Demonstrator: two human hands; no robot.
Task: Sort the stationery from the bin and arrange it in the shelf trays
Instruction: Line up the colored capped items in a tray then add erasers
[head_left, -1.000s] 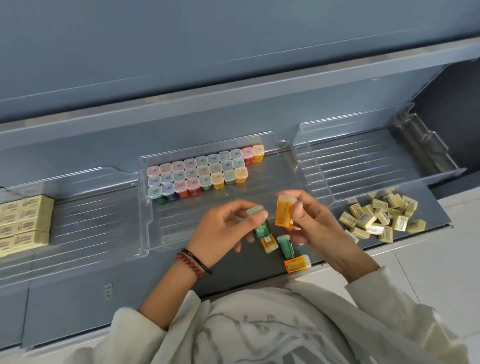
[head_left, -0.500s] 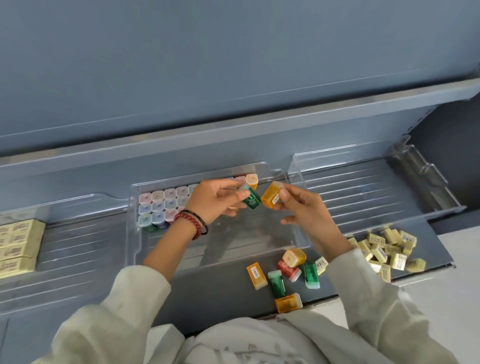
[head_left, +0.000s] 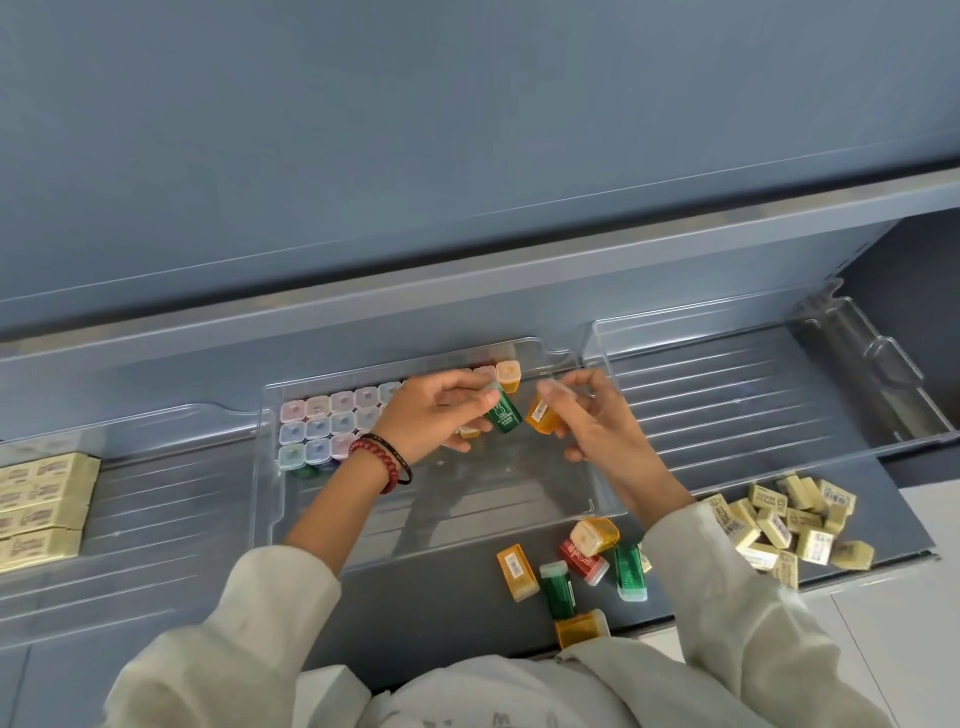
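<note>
Nearest, loose cases (head_left: 558, 590) in orange, green and red lay on the shelf ledge (head_left: 441, 597), with a heap of yellow erasers (head_left: 779, 525) at three o'clock of them. Beyond, over the clear middle tray (head_left: 519, 493), the left hand (head_left: 431, 415) had its grip clamped on a green case (head_left: 503, 413); the right hand (head_left: 597, 431), grip likewise closed, pinched an orange case (head_left: 543, 415). Farther, at ten o'clock, capped cases (head_left: 322, 426) stood in rows within that tray.

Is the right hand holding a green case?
No, the right hand pinches an orange case; the left hand holds the green case.
</note>
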